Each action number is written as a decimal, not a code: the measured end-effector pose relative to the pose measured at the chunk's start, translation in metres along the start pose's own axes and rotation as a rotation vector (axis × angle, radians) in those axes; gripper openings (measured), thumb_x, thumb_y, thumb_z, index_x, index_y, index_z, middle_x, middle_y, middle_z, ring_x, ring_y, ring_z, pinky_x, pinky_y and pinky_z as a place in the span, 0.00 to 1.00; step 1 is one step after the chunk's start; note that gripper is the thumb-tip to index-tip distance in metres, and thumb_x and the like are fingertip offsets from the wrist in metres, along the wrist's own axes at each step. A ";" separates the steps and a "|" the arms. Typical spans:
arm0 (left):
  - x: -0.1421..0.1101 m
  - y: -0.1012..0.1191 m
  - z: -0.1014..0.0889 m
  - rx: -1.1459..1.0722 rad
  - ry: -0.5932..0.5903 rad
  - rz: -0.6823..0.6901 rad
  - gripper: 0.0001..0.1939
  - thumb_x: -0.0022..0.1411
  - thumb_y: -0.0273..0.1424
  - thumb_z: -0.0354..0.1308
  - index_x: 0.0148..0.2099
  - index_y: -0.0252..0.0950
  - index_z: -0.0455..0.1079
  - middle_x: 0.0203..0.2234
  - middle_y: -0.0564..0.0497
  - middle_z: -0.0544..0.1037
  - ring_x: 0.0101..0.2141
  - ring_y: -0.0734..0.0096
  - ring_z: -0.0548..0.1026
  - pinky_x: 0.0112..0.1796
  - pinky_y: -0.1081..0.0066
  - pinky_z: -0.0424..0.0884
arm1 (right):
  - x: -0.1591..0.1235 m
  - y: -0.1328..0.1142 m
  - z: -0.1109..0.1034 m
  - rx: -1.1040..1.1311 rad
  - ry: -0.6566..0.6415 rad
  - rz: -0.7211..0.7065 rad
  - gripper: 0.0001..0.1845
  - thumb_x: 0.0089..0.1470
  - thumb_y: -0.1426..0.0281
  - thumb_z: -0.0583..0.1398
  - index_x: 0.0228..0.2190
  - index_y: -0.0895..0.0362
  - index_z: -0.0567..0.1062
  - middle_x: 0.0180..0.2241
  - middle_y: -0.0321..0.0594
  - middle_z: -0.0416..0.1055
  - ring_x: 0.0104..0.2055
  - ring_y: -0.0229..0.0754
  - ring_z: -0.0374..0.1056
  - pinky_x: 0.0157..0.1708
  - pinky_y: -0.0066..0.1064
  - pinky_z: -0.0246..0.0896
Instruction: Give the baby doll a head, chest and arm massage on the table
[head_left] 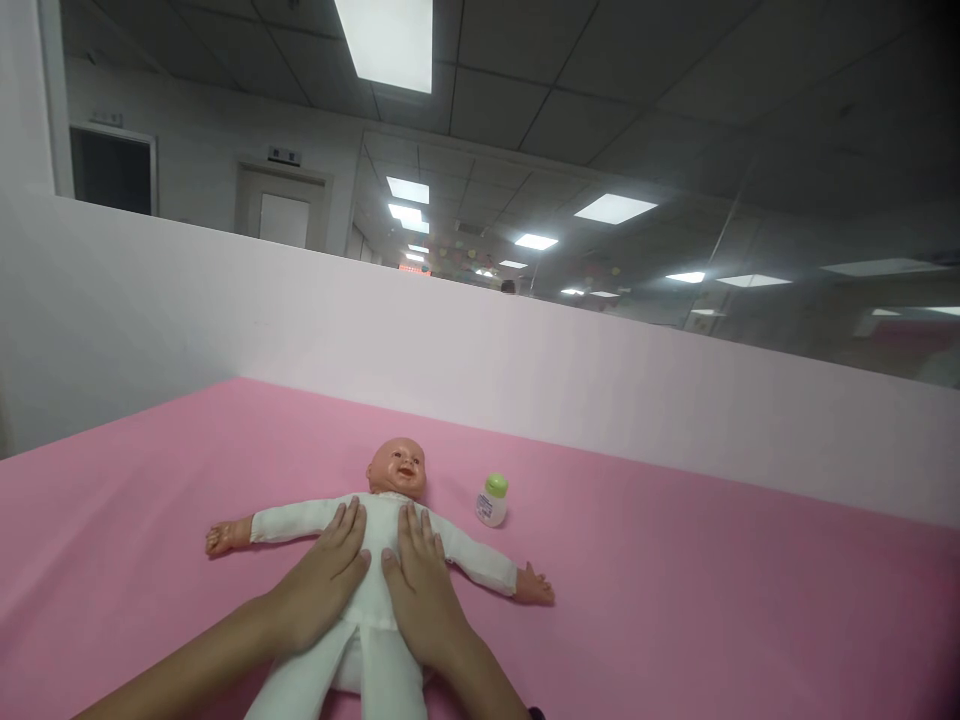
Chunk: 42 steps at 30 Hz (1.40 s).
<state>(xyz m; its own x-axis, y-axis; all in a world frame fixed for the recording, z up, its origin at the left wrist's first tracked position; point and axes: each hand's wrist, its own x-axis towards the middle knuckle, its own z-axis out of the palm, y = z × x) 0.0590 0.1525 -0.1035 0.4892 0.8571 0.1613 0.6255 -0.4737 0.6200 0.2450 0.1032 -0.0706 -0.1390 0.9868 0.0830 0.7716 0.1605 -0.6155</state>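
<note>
A baby doll (pixel 377 590) with a white cloth body lies on its back, its head away from me and its arms stretched out sideways. My left hand (pixel 328 570) rests flat on the left side of the doll's chest, fingers extended toward its shoulder. On the other side of the chest lies my right hand (pixel 421 578), palm down with fingers straight. Between the two thumbs a strip of white cloth shows. A small clear bottle with a green cap (pixel 493 500) stands beside the doll's head, to the right, apart from my hands.
The doll lies on a pink padded surface (pixel 675 590). A low white wall (pixel 465 350) runs along its back, with glass above. Beyond are a door (pixel 285 215), ceiling lights (pixel 390 40) and a long room.
</note>
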 end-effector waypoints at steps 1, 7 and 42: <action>0.001 -0.004 0.002 -0.004 0.009 -0.016 0.39 0.70 0.49 0.34 0.72 0.26 0.37 0.69 0.41 0.33 0.69 0.52 0.34 0.67 0.47 0.42 | 0.000 0.001 0.002 -0.002 0.016 0.029 0.37 0.67 0.56 0.41 0.68 0.61 0.38 0.71 0.37 0.27 0.73 0.44 0.22 0.70 0.46 0.21; 0.011 -0.021 0.003 -0.019 0.105 -0.126 0.39 0.69 0.46 0.38 0.70 0.21 0.45 0.69 0.33 0.41 0.69 0.49 0.40 0.66 0.46 0.47 | 0.003 0.004 0.006 -0.010 0.093 0.219 0.39 0.66 0.60 0.42 0.67 0.73 0.38 0.70 0.50 0.26 0.72 0.51 0.24 0.70 0.48 0.25; -0.004 0.024 -0.022 0.018 -0.076 0.072 0.38 0.69 0.52 0.41 0.72 0.38 0.40 0.71 0.50 0.39 0.70 0.59 0.38 0.68 0.53 0.38 | 0.000 0.002 0.003 0.036 0.052 0.027 0.35 0.66 0.56 0.42 0.69 0.56 0.43 0.71 0.32 0.31 0.73 0.42 0.25 0.70 0.45 0.21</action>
<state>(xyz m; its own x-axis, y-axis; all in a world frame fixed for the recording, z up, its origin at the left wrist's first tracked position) 0.0590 0.1424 -0.0720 0.5773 0.8035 0.1456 0.5976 -0.5372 0.5951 0.2446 0.1038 -0.0746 -0.0855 0.9907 0.1058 0.7520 0.1338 -0.6454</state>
